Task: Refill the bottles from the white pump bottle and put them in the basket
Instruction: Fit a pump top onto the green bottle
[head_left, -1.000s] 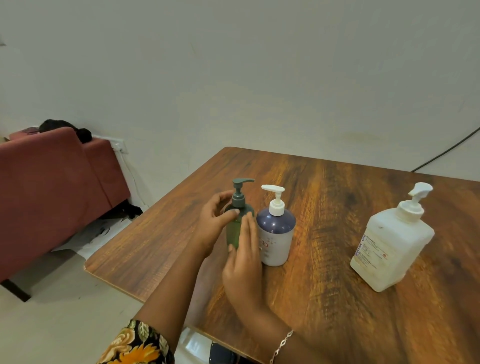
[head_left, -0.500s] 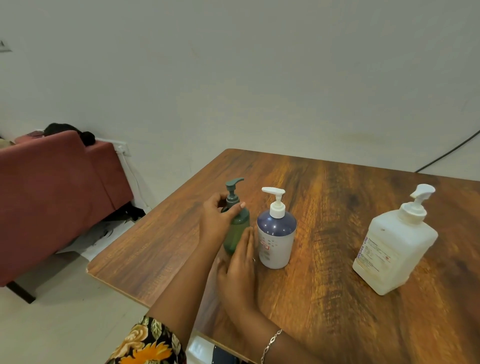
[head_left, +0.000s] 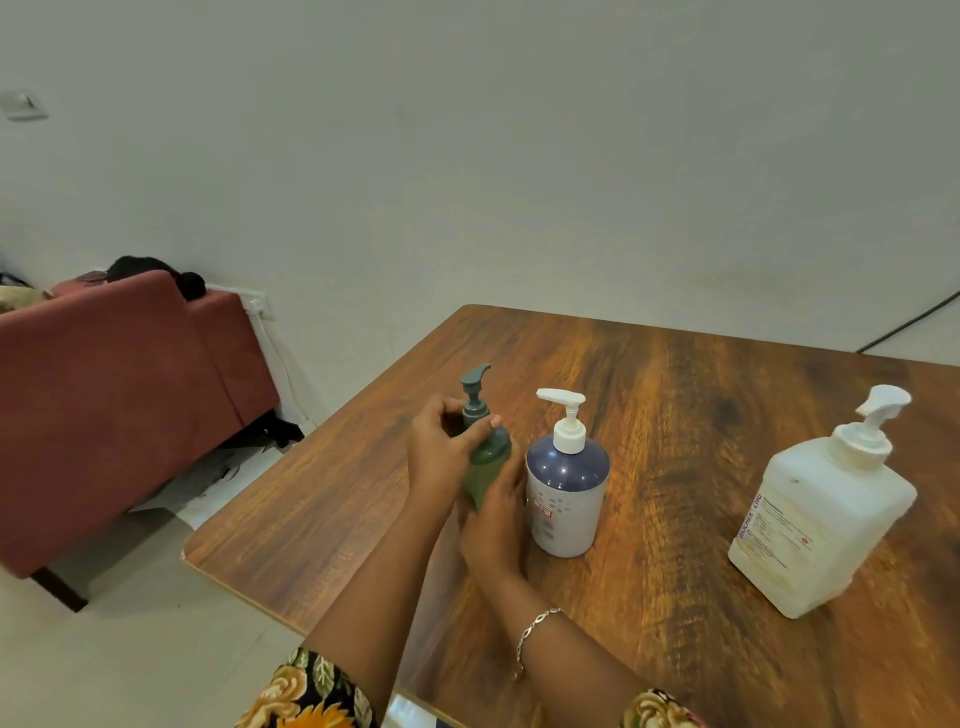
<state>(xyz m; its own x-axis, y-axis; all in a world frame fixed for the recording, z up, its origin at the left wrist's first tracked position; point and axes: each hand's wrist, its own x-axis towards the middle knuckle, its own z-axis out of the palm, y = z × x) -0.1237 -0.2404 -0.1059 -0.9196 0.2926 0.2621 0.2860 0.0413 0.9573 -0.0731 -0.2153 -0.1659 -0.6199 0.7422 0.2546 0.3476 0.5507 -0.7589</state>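
While both hands close on the green pump bottle (head_left: 488, 465), the left hand (head_left: 439, 457) wraps its neck and shoulder, thumb across the front just under the pump collar. The other left fingers are mostly hidden behind the bottle. Right hand (head_left: 493, 519) curls round the lower body from the near side. The bottle tilts, pump head leaning left. Its base is hidden behind the right hand, so I can't tell if it touches the table (head_left: 675, 415).

Just right of the right hand, a blue-and-white pump bottle (head_left: 566, 499) stands upright, label print too small to read. Well apart to the right, the white pump bottle (head_left: 826, 519) stands upright, label blurred.

A bracelet (head_left: 535, 629) sits on the right wrist. The floral sleeves (head_left: 306, 696) are cut off at the bottom edge. A red sofa (head_left: 119, 389) stands left of the table, with a dark shape on its back that is hard to make out. A black cable (head_left: 909, 322) runs off the right edge.
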